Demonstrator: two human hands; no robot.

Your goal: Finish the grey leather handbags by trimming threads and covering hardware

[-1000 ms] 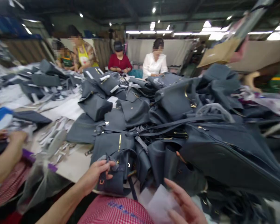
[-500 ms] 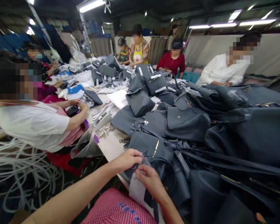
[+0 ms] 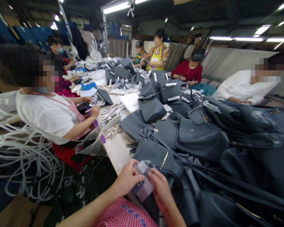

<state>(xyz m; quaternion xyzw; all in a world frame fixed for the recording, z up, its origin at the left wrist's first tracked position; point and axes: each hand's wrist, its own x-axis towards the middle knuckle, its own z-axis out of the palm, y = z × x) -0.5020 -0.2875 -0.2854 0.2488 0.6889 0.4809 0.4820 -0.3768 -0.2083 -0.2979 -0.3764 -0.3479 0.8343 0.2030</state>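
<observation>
In the head view, low in the middle, my left hand (image 3: 127, 180) pinches a dark grey bag piece with a small gold fitting near the thumb. A pale, thin wrapping sheet (image 3: 145, 193) lies against this piece and hangs below it. My right hand (image 3: 159, 186) is closed on the sheet's upper right edge, fingertips beside the left hand's. Its hold on the bag piece beneath is partly hidden. Just beyond my hands lies a dark grey bag (image 3: 153, 153) with a gold zip. My lap is covered by a red checked apron (image 3: 125, 216).
Dark bags and straps (image 3: 203, 135) are heaped across the right. Paper strips (image 3: 112, 121) and scraps lie on the pale table (image 3: 115, 148). A co-worker in a white shirt (image 3: 44, 116) sits at the left beside coiled white tubing (image 3: 21, 157). Other people work around the table's far side.
The view has swung left, so things sit farther right. My hands have turned the bag piece; its gold fitting and more of the pale sheet show between them now.
</observation>
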